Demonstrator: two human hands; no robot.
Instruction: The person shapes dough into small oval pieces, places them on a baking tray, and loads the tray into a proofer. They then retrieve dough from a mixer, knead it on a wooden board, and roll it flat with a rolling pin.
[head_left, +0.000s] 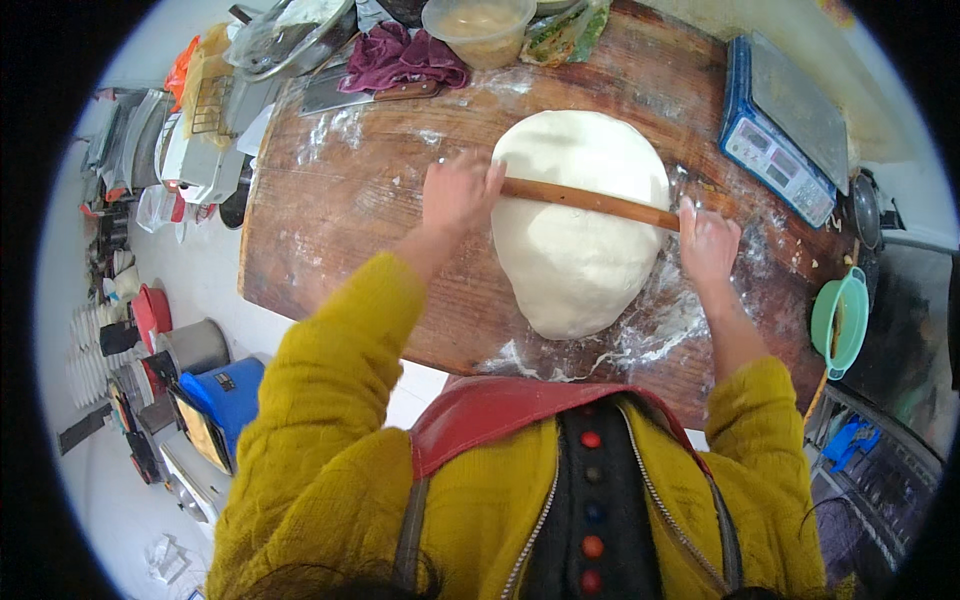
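A large slab of pale dough (574, 270) lies on the floured wooden table (337, 217) before me. Across its middle rests a wooden rolling pin (589, 200), pressing a crease into the dough. My left hand (461, 189) grips the pin's left end, just beyond the dough's left edge. At the other end, my right hand (709, 236) is closed around the pin, to the right of the dough. Both palms hide the pin's tips.
At the back lie a cleaver (405, 91), a purple cloth (401, 56) and a plastic tub (480, 30). A blue digital scale (780, 169) stands on the right. Near the right edge sits a green plastic basin (853, 322). Loose flour (675, 326) streaks the wood around the dough.
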